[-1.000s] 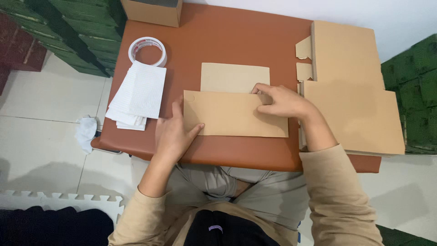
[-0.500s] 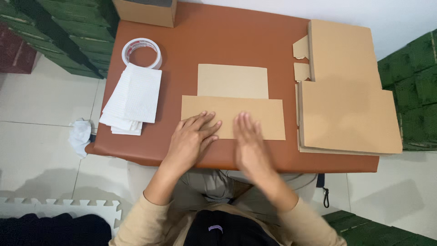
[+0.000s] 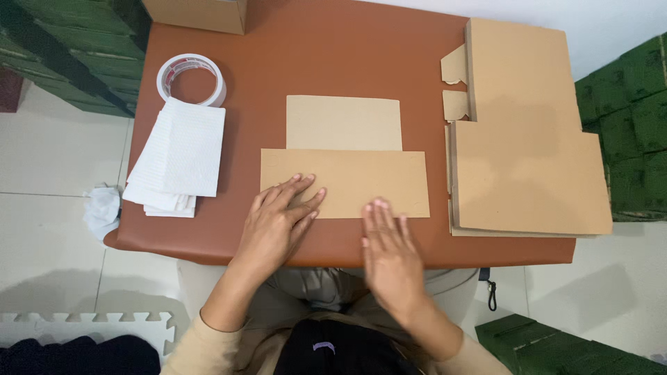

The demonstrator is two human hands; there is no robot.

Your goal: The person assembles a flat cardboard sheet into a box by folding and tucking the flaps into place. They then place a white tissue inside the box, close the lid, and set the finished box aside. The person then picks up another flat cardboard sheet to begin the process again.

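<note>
A flat brown cardboard box blank (image 3: 347,163) lies in the middle of the reddish-brown table (image 3: 333,55), with a narrower flap at its far side. My left hand (image 3: 278,219) lies flat, fingers spread, on the blank's near left corner. My right hand (image 3: 389,253) is flat with fingers together at the blank's near edge, fingertips just touching it. Neither hand holds anything.
A stack of flat cardboard blanks (image 3: 521,146) lies at the table's right. White padded sheets (image 3: 177,156) and a tape roll (image 3: 191,78) sit at the left. A cardboard box (image 3: 194,14) stands at the far edge. Crumpled white paper (image 3: 101,208) lies on the floor.
My right hand has pulled back from the blank's right part to its near edge. My left hand has slid from the left edge onto the near left corner.
</note>
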